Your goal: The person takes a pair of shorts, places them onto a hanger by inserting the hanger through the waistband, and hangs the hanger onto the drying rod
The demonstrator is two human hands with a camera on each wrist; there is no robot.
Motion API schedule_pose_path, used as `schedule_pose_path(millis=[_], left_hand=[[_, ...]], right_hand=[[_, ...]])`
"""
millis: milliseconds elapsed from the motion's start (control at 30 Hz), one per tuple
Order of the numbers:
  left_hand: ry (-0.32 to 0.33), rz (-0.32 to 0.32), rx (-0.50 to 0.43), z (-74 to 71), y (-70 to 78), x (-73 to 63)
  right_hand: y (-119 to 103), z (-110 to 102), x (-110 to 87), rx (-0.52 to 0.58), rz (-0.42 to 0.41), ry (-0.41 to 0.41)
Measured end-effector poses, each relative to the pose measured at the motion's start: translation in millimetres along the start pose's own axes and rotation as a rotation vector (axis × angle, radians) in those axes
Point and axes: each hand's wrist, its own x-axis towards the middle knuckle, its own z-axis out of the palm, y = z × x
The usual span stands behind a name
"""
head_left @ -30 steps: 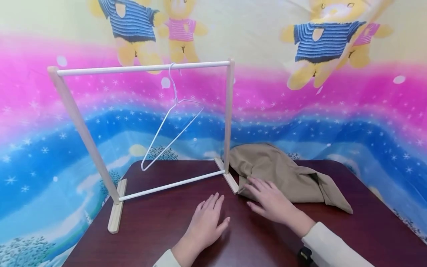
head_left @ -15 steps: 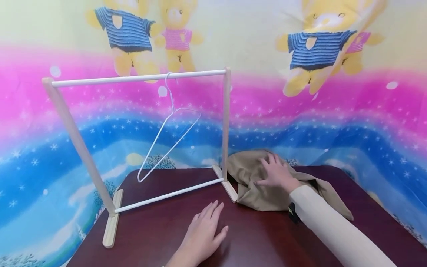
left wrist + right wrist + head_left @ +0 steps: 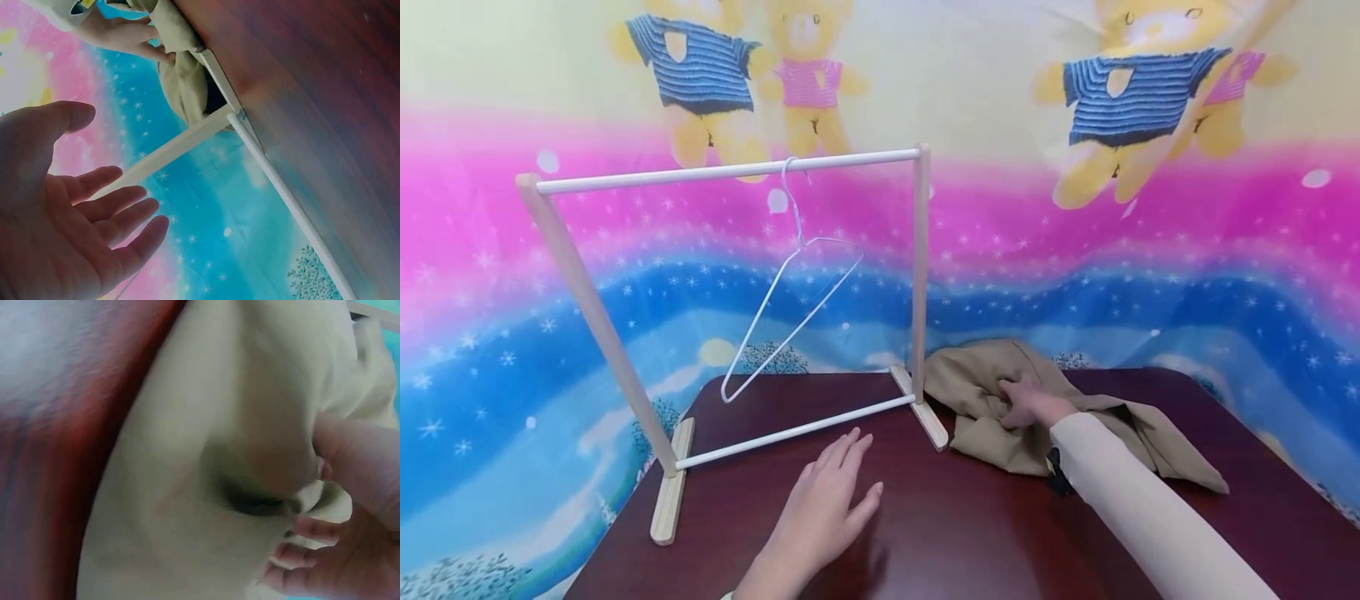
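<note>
A khaki cloth garment or piece of fabric (image 3: 992, 442) lies crumpled on the right part of the table. My right hand (image 3: 1033, 402) pinches a fold near its middle; the right wrist view shows the thumb and curled fingers (image 3: 312, 556) gathering the fabric (image 3: 169, 487). Over the front of the table, my left hand (image 3: 823, 500) holds nothing, its fingers extended and thumb apart. A white wire hanger (image 3: 765, 312) hangs from the top bar of a small wooden rack (image 3: 919, 275), turned at an angle.
The rack's two flat feet (image 3: 667, 508) rest on the dark red table (image 3: 955, 533), and its white lower bar (image 3: 797, 432) runs between the posts. A curtain (image 3: 1000, 208) printed with bears and snowflakes hangs close behind the table.
My right hand has moved forward from the cloth's near left edge onto its middle and taken hold of a fold. The left hand has shifted slightly left.
</note>
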Motion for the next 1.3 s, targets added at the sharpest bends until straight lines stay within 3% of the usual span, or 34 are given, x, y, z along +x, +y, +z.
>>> schedule_pose_path(millis=[167, 300, 500, 700, 833, 1067, 1300], left_hand=[[-0.007, 0.009, -0.012, -0.5, 1.4, -0.3], [-0.021, 0.009, -0.012, -1.8, 1.3, -4.4], [0.006, 0.001, -0.024, -5.3, 1.6, -8.6], [0.003, 0.005, -0.032, -7.9, 2.5, -8.5], [0.004, -0.008, -0.039, -9.5, 2.4, -9.4], [-0.004, -0.014, -0.043, -14.6, 3.5, -10.0], [0.018, -0.048, -0.035, -26.1, 0.5, -10.2]], right_hand=[[17, 1, -4.2, 0.120, -0.080, 0.106], [21, -8, -15.2, 0.188, -0.115, 0.255], [5, -58, -35.2, 0.186, -0.134, 0.526], [-26, -108, -64.4, 0.150, -0.189, 0.683], [-52, -122, -80.6, 0.158, -0.224, 0.748], [-94, -127, -101.7, 0.238, -0.229, 0.834], [-128, -132, -115.0, 0.360, -0.222, 0.862]])
